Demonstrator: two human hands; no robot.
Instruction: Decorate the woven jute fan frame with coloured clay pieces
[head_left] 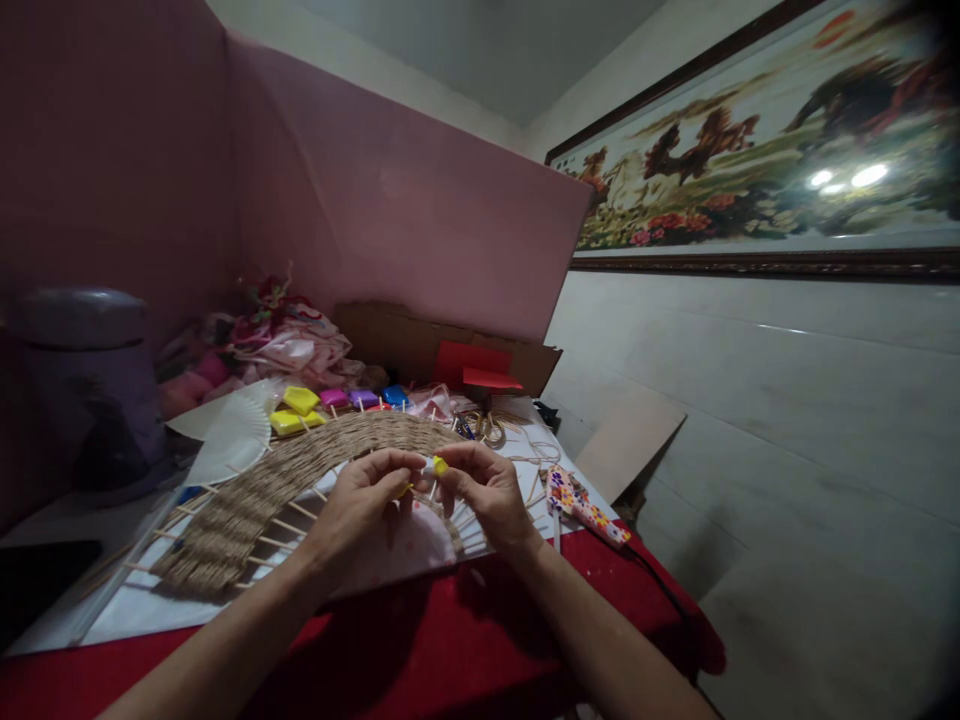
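Note:
My left hand (367, 490) and my right hand (487, 490) meet above the table, fingertips almost touching. Between the fingertips is a small soft-looking yellow piece (440, 465), pinched by my right thumb and fingers, with a whitish bit beside it at my left fingertips. Another speck of yellow shows under my left fingers; its kind is unclear. Behind and left of my hands lies a curved woven twine band (300, 475) with thin wooden sticks poking out along both edges. A pale sheet with pink spots (420, 540) lies below my hands.
Yellow packets (298, 420), plus pink, purple and blue ones, line the back. A white paper plate (232, 440) lies left. At right are scissors (487, 430) and a flower-patterned glue gun (585, 505) with a dark cord. Red cloth (360, 660) covers the front edge.

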